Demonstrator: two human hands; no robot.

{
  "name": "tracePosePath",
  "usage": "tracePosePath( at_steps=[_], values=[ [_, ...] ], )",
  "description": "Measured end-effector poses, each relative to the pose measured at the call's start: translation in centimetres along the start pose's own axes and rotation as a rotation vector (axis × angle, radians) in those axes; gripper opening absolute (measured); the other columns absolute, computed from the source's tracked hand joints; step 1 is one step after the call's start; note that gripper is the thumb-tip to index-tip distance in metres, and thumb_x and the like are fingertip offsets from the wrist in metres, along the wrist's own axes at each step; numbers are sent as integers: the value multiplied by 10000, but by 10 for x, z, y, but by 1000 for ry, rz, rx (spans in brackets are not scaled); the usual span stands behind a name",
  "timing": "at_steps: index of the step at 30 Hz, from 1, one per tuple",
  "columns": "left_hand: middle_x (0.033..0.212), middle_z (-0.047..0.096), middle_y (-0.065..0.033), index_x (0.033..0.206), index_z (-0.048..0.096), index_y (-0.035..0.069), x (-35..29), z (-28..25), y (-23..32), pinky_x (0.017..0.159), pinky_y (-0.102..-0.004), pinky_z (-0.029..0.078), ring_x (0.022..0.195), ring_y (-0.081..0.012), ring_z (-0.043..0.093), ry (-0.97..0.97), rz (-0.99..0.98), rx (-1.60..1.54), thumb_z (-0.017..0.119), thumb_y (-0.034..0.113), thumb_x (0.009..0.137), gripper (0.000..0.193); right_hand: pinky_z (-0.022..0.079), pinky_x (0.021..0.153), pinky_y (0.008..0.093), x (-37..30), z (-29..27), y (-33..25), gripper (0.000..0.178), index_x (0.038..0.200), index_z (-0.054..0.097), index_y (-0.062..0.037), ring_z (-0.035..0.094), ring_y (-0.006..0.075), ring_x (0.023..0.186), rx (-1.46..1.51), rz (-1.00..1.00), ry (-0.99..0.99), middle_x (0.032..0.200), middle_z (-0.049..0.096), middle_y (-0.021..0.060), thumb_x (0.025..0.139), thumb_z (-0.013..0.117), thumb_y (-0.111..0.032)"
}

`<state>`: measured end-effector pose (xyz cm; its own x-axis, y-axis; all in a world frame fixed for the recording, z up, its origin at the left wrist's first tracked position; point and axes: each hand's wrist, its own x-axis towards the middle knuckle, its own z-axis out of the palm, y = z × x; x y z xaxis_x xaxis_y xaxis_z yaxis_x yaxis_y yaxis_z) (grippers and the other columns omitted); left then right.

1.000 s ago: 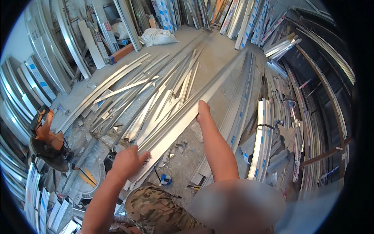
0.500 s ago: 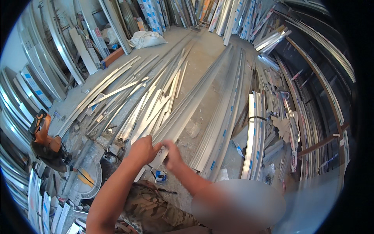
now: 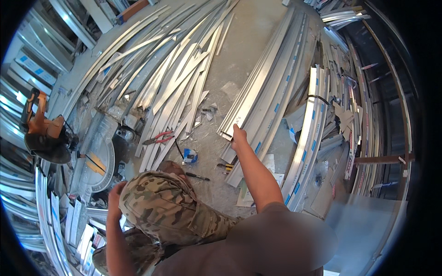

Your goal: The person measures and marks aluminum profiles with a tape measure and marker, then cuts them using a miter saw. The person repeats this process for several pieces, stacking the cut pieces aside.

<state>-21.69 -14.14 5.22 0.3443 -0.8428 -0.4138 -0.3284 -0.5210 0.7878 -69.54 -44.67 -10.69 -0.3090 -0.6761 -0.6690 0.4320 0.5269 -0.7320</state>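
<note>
My right hand (image 3: pixel 238 137) is closed on the near end of a long silvery metal profile (image 3: pixel 248 99), which lies on a stack of similar profiles to the right of centre. Small dark marks show near the held end. Beside my camouflage-clad knee (image 3: pixel 152 193), my left hand (image 3: pixel 116 197) is lowered, its fingers mostly hidden. Between the hands on the floor are red-handled pliers (image 3: pixel 159 138), a blue-and-white item (image 3: pixel 189 156), a black marker pen (image 3: pixel 198 176) and a yellow-and-black tool (image 3: pixel 225 166).
An orange-and-black mitre saw (image 3: pixel 48 129) stands at the left with its round base (image 3: pixel 108 172). Loose metal strips (image 3: pixel 179 83) fan across the floor ahead. Bundled profiles (image 3: pixel 306 133) lie at right, before a loaded rack (image 3: pixel 382 160).
The lifted profile has come down to the right onto the stack, with my right hand at its end. My left hand has let go and dropped back beside my knee. The view has tilted downward.
</note>
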Motion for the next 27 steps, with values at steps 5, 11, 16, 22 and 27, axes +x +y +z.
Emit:
tracePosePath(
  at_steps=[5, 11, 16, 22, 27],
  values=[
    [1141, 712, -177, 1246, 641, -22, -66, 36, -78, 935, -351, 506, 1062, -253, 676, -27, -136, -48, 670, 258, 941, 414, 491, 927, 436, 30, 2, 32, 633, 1398, 464, 93, 580, 316, 1168, -104, 132, 7, 1358, 574, 189, 943, 657, -303],
    [1139, 713, -201, 1243, 652, -4, -56, 54, -62, 950, -366, 506, 1071, -281, 685, -57, -72, -27, 681, 240, 916, 410, 500, 818, 421, 37, 26, 68, 365, 1139, 670, 41, 617, 236, 867, -256, 25, 82, 987, 679, 112, 876, 686, -211],
    [1170, 710, -181, 1271, 644, 47, -52, 64, -44, 951, -414, 519, 1084, -311, 685, -150, -116, 72, 668, 271, 917, 420, 478, 672, 355, 53, -13, 105, 289, 1100, 691, -14, 559, 165, 779, -546, -262, 81, 897, 634, 27, 921, 616, -229],
    [1192, 691, -193, 1302, 630, 86, -61, 62, -26, 948, -485, 513, 1098, -396, 656, -174, -209, 236, 616, 372, 932, 468, 528, 845, 454, 67, -64, 136, 392, 1183, 676, 47, 667, 328, 967, -1163, -596, 82, 1106, 714, 220, 951, 590, -257],
    [1229, 685, -186, 1277, 653, 102, -78, 51, -28, 979, -486, 508, 1155, -381, 640, -100, -211, 228, 655, 420, 899, 493, 528, 844, 457, -31, -33, 154, 388, 1174, 678, 43, 667, 333, 965, -1287, -840, -154, 1102, 714, 220, 950, 590, -261]
  ],
)
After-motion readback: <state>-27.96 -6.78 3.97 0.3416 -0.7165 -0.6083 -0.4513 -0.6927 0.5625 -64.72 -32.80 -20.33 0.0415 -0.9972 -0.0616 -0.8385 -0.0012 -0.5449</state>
